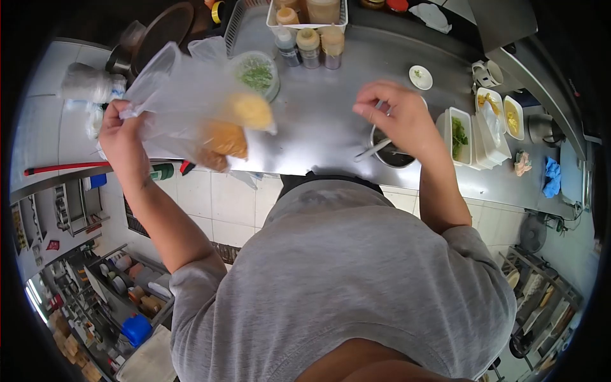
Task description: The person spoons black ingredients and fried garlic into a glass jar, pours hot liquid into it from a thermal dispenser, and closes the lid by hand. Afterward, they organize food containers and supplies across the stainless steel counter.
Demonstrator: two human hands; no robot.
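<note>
My left hand (123,130) is closed on the edge of a clear plastic bag (181,95), which hangs tilted over the left part of the steel counter (312,121). Small packets of yellow food (251,111) and orange-brown food (223,141) show in the bag, blurred. Behind it stands a round tub of chopped greens (256,73). My right hand (391,111) is over a metal bowl (396,156) that holds utensils. Its thumb and fingers are bent close together, and whether anything is between them is too small to tell.
Squeeze bottles (310,48) stand by a white basket (307,14) at the back. A small white dish (421,77) lies right of centre. White containers, one with leafy greens (459,137), line the right side, with a blue cloth (552,177) beyond.
</note>
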